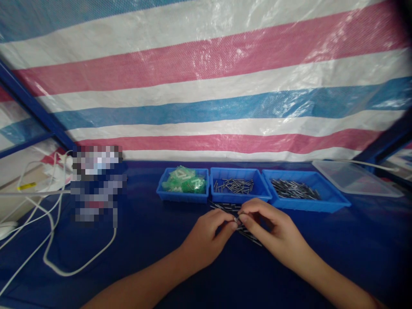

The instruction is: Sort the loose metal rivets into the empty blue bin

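My left hand (210, 236) is pinched, thumb and forefinger meeting on a small metal piece (236, 219). From the other side my right hand (273, 229) closes thumb and forefinger at the same spot. The fingertips almost touch, and most of the piece is hidden between them. Just beneath and behind the fingers, a loose pile of thin dark metal pins (249, 236) lies on the blue tabletop (154, 274). The hands cover part of that pile.
Three blue trays stand behind the hands: one with green plastic bags (183, 180), one with short metal pins (233, 186), one with longer dark pins (294, 189). A clear plastic lid (357, 178) lies right. White cables (80, 270) cross the left; a striped sheet (206, 98) hangs behind.
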`<state>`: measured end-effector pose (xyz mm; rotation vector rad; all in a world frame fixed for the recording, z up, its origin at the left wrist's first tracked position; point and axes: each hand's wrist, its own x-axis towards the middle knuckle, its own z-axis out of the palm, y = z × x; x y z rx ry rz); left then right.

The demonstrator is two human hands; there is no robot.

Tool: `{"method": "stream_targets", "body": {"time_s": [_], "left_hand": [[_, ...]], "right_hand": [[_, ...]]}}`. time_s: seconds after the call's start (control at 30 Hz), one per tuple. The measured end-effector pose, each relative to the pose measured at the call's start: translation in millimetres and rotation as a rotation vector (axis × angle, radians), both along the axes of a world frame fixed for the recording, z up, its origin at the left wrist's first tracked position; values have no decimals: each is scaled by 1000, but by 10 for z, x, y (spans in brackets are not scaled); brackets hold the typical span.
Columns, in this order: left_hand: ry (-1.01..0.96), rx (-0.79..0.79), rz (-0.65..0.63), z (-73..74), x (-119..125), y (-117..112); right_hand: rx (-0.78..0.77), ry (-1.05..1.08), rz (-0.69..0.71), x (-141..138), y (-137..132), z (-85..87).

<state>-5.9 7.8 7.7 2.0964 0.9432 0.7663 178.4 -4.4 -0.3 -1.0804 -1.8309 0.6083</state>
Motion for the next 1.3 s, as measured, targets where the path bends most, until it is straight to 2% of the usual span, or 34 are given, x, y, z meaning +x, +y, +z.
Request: {"method": "stream_targets", "body": {"time_s": [0.2, 0.63, 0.9, 1.3], "left_hand": [[-14, 2, -34, 12, 7, -13], [-16, -3, 47, -30, -1, 3], [-20, -10, -1, -24, 6, 2], [-20, -6, -8, -15, 11, -9]], "right_hand": [[-17, 44, 48, -25, -12, 20], [21, 44, 0, -61, -28, 38], [4, 66, 7, -56, -39, 39], [19, 72, 34, -42, -24, 12]]}}
